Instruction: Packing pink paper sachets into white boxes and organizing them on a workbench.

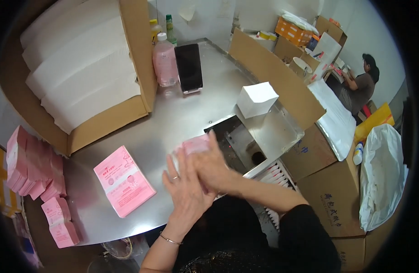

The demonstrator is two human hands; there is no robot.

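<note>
Over the steel table's front part, my two hands are close together on a pink packet [195,144], which is slightly blurred and mostly hidden by the fingers. My left hand [187,185], with a ring and a bracelet, lies along its near left side, fingers fairly straight against it. My right hand [210,167] crosses over from the right and closes round the packet. A stack of flat pink printed wrappers [124,181] lies to the left of my hands. Just right of them is a dark rectangular opening [239,141] in the steel table [173,120].
An open carton [107,125] of white tissue stacks [84,68] stands back left. Pink packets [34,166] pile at the left edge. A phone [189,68] leans by a pink bottle [165,61]. A white block [258,99] stands near the opening. A co-worker [362,84] sits back right.
</note>
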